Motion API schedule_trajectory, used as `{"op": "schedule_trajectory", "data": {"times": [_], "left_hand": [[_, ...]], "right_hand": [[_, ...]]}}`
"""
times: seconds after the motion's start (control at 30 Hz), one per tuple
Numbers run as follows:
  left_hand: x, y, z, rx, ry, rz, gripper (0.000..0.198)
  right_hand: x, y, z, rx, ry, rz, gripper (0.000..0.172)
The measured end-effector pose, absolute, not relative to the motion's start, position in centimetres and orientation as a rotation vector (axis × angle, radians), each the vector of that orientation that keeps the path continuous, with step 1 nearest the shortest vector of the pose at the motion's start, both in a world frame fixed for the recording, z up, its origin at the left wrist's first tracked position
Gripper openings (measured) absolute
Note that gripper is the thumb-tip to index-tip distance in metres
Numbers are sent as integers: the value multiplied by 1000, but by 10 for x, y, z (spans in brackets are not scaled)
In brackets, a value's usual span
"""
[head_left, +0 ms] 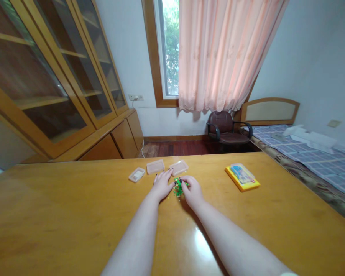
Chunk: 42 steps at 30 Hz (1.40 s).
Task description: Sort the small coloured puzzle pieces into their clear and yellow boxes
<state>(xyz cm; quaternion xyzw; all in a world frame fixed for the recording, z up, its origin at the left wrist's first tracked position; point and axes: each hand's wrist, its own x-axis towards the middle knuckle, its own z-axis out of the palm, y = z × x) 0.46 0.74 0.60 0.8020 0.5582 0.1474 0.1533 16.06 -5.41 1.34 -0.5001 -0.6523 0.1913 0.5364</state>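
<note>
the left grip [161,186] lies palm down with its fingers loosely spread, its thumb tip at the near side of a heap of small green pieces [178,189]; no piece shows clasped in it. the right grip [193,191] is bent over the opposite side of the same heap, thumb and fingertips drawn close together; whether a piece is pinched between them cannot be told. so the heap sits between the two grips, on the wooden table [74,214], with a few pale bits scattered about it.

just beyond the left grip's fingertips is a shallow clear tray [179,167]; a second tray [155,166] is just past its knuckles on the left, and a smaller clear box [137,174] is farther left. well to the right of the right grip lies a yellow box [242,178], a clear cover resting on top. far beyond both grips stands a brown chair [228,128].
</note>
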Motion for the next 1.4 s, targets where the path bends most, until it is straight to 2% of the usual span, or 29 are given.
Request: {"op": "schedule_trajectory", "data": {"times": [1.0,1.1,1.17,1.27,1.4], "left_hand": [[2,14,-6,2252,1568,622,58],[2,14,-6,2241,1565,629,57],[3,14,-5,2234,1564,645,56],[3,13,-2,2233,1558,663,55],[4,12,1,2229,1543,669,53]], "right_hand": [[162,-59,7,-1195,-1565,471,20],[174,-63,19,-1212,-1600,284,21],[191,-65,38,-1303,-1618,-11,21],[230,-62,66,-1630,-1480,-318,36],[293,-53,69,-2150,-1390,-350,58]]}}
